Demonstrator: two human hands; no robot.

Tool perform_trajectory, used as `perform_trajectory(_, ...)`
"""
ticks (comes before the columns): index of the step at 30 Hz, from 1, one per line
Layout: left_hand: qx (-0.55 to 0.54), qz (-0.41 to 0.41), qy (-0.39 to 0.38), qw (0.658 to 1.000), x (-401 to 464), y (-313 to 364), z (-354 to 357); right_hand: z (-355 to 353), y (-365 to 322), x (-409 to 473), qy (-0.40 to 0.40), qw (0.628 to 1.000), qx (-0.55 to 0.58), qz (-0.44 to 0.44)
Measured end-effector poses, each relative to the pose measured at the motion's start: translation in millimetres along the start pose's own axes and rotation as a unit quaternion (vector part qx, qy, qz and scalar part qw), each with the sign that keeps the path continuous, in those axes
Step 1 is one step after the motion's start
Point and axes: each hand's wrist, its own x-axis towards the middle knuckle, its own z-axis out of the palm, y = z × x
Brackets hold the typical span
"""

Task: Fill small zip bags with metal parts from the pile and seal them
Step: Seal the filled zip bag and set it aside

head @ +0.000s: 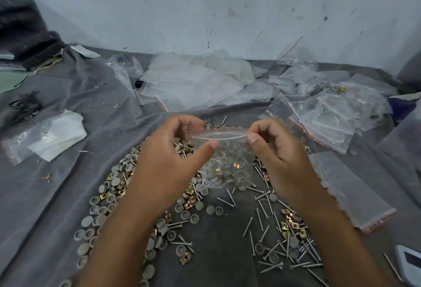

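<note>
Left hand (169, 147) and right hand (271, 147) each pinch one end of the red-striped top edge of a small zip bag (224, 161) — clear, loaded with screws. It hangs above the pile (186, 198) of screws, grey caps and brass clips on grey cloth (57, 195).

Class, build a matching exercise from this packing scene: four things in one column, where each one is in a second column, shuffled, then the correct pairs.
Things
1. zip bag
2. stack of filled bags
3. black rubber bands
4. loose screws

Places
A. far left on the cloth
B. held up by the left hand and right hand
C. on the cloth, near right
D. right, beyond the hands

Pairs: 1-B, 2-D, 3-A, 4-C
</note>
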Motion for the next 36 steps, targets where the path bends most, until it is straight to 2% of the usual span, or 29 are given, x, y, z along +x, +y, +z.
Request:
perform_trajectory(2, 0.045, 0.046, -0.002, 0.998, -2.5, 9.5, 3.3, 3.6, 0.5, 0.9, -0.013, 0.999, -0.021, -0.021)
perform_trajectory(5, 0.025, 0.075, -0.01, 0.997, -5.2, 17.6, 10.5, 8.1, 1.1, 0.0, -0.034, 0.996, -0.067, -0.043)
perform_trajectory(18, 0.057, 0.082, 0.019, 0.995, -8.7, 18.9, 15.0, 6.8, -6.8, -3.8, -0.056, 0.993, -0.083, -0.06)
perform_trajectory(25, 0.041, 0.073, -0.003, 0.996, -7.6, 18.6, 14.2, 3.2, -4.4, -4.1, -0.057, 0.993, -0.087, -0.049)
perform_trajectory(36, 0.036, 0.071, 0.001, 0.997, -5.0, 8.0, 8.3, -17.3, 1.8, -2.3, -0.009, 0.999, -0.037, -0.017)
